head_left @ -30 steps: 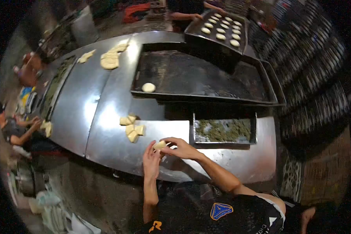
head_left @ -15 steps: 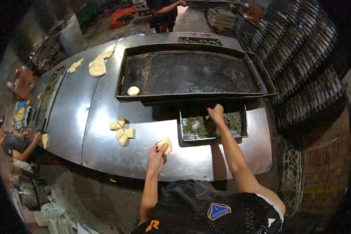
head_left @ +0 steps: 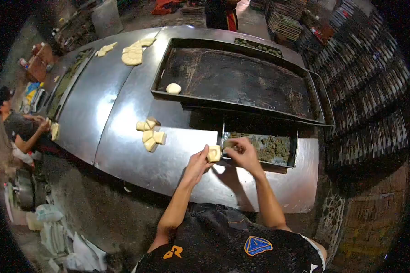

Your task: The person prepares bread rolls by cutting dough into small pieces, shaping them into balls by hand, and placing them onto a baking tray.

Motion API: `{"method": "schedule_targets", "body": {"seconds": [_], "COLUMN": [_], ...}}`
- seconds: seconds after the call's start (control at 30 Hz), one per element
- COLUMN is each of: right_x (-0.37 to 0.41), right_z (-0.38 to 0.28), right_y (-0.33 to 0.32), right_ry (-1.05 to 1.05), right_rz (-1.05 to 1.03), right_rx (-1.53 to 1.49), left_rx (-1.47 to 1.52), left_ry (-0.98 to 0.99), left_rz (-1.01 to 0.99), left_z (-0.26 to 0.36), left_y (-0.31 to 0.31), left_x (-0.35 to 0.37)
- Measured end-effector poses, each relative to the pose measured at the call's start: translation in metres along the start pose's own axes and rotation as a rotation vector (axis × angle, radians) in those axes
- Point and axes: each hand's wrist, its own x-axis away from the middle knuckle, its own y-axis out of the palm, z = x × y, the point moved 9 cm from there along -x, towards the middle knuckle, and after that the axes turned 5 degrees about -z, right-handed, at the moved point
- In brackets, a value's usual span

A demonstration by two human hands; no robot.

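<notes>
My left hand [head_left: 197, 166] holds a pale piece of dough [head_left: 214, 154] with a round dent in its face. Close beside it on the right, my right hand [head_left: 245, 156] pinches a small greenish lump [head_left: 231, 144]. Both hands are over the near side of a metal tray of crumbly green-brown filling [head_left: 273, 148]. Several cut dough pieces [head_left: 150, 135] lie in a cluster on the metal table [head_left: 173, 166], left of my hands. One round dough ball [head_left: 173, 88] sits in the near left corner of the large dark baking tray [head_left: 241, 82].
Larger dough [head_left: 132, 53] lies at the table's far left. A box of green balls [head_left: 258, 47] stands behind the large tray. Stacked trays [head_left: 364, 91] fill the right side. A co-worker [head_left: 25, 129] handles dough at the left edge; another person [head_left: 221, 16] stands beyond the table.
My right hand has come out of the filling tray with a small lump, toward the dough. My left hand has moved right and up with the dough, now showing a dent. The view has shifted.
</notes>
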Motion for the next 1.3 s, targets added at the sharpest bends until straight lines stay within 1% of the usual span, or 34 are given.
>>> {"method": "schedule_targets", "body": {"seconds": [0.03,0.07,0.1,0.13,0.2,0.27,0.3,0.33,0.37,0.4,0.43,0.47,0.5,0.53,0.57,0.6,0.63,0.67,0.7,0.73,0.77,0.83,0.9,0.93,0.97,1.0,1.03,1.1,1.13,1.17,1.2,1.23,1.27,1.3], "right_x": [0.008,0.013,0.019,0.021,0.021,0.023,0.024,0.024,0.023,0.022,0.022,0.02,0.018,0.016,0.013,0.01,0.008,0.008,0.008,0.009,0.009,0.006,0.01,0.015,0.019,0.02,0.019,0.013,0.011,0.009,0.007,0.006,0.006,0.013], "right_z": [-0.012,-0.026,-0.026,-0.025,-0.037,-0.019,-0.015,-0.01,-0.01,-0.017,-0.015,-0.034,-0.047,-0.052,-0.056,-0.061,-0.068,-0.084,-0.084,-0.079,-0.075,-0.057,-0.061,-0.077,-0.098,-0.116,-0.109,-0.083,-0.081,-0.079,-0.076,-0.079,-0.102,-0.126], "right_y": [0.013,0.022,0.028,0.031,0.029,0.026,0.028,0.034,0.039,0.038,0.039,0.038,0.038,0.038,0.038,0.038,0.038,0.033,0.034,0.036,0.036,0.032,0.039,0.045,0.05,0.048,0.053,0.06,0.06,0.062,0.064,0.066,0.059,0.057], "right_ry": [-0.058,-0.1,-0.187,-0.204,-0.23,0.113,0.11,0.07,0.032,-0.069,-0.071,-0.146,-0.222,-0.271,-0.272,-0.264,-0.256,-0.286,-0.292,-0.287,-0.283,-0.187,-0.132,-0.192,-0.251,-0.381,-0.339,-0.11,-0.113,-0.071,-0.03,-0.032,-0.271,-0.51], "right_rz": [-0.021,-0.025,0.03,0.016,-0.008,-0.07,-0.079,-0.101,-0.123,-0.079,-0.089,-0.085,-0.079,-0.073,-0.079,-0.09,-0.099,-0.013,-0.01,-0.043,-0.066,-0.083,-0.168,-0.222,-0.282,-0.258,-0.261,-0.329,-0.329,-0.346,-0.364,-0.37,-0.258,-0.139], "right_rx": [0.071,0.125,0.245,0.277,0.31,-0.026,-0.027,-0.127,-0.226,-0.117,-0.116,-0.026,0.063,0.14,0.139,0.151,0.162,0.17,0.171,0.143,0.12,0.002,-0.149,-0.115,-0.077,-0.025,0.007,-0.158,-0.156,-0.192,-0.23,-0.232,0.027,0.284], "left_rx": [0.006,-0.126,-0.259,-0.226,-0.167,-0.109,-0.05,0.007,0.01,-0.066,-0.14,-0.132,-0.128,-0.207,-0.287,-0.493,-0.493,-0.685,-0.878,-0.976,-0.84,-0.372,-0.169,-0.041,0.042,-0.039,-0.118,-0.125,-0.126,-0.124,0.026,0.176,0.177,0.184], "left_ry": [0.0,0.009,0.018,0.066,0.06,0.053,0.054,0.055,0.06,0.05,0.037,0.102,0.106,0.175,0.244,0.301,0.302,0.381,0.464,0.506,0.507,0.266,0.224,0.199,0.179,0.218,0.256,0.272,0.286,0.289,0.264,0.237,0.24,0.263], "left_rz": [0.004,0.002,0.0,0.004,-0.007,-0.012,-0.061,-0.111,-0.105,-0.078,-0.049,-0.058,-0.052,-0.045,-0.039,0.081,0.083,0.059,0.031,-0.009,-0.04,-0.133,-0.073,-0.174,-0.15,-0.159,-0.164,-0.163,-0.156,-0.155,-0.134,-0.11,-0.102,-0.049], "left_z": [-0.004,-0.005,-0.007,-0.008,-0.005,-0.002,0.0,0.001,0.003,0.003,0.001,0.006,0.005,0.009,0.016,0.023,0.025,0.036,0.046,0.05,0.034,0.029,0.033,0.026,0.023,0.025,0.028,0.038,0.041,0.04,0.034,0.028,0.027,0.028], "left_y": [0.003,0.005,0.006,0.008,0.006,0.004,0.009,0.013,0.012,0.01,0.009,0.012,0.011,0.01,0.013,0.011,0.012,0.022,0.033,0.04,0.024,0.015,0.014,0.014,0.01,0.009,0.008,0.017,0.02,0.019,0.011,0.003,0.001,-0.005], "left_x": [-0.002,-0.004,-0.006,-0.008,-0.006,-0.002,-0.001,0.0,0.002,0.003,0.004,0.007,0.008,0.009,0.012,0.017,0.021,0.03,0.037,0.045,0.041,0.048,0.059,0.059,0.055,0.057,0.059,0.067,0.069,0.068,0.065,0.063,0.061,0.058]}}
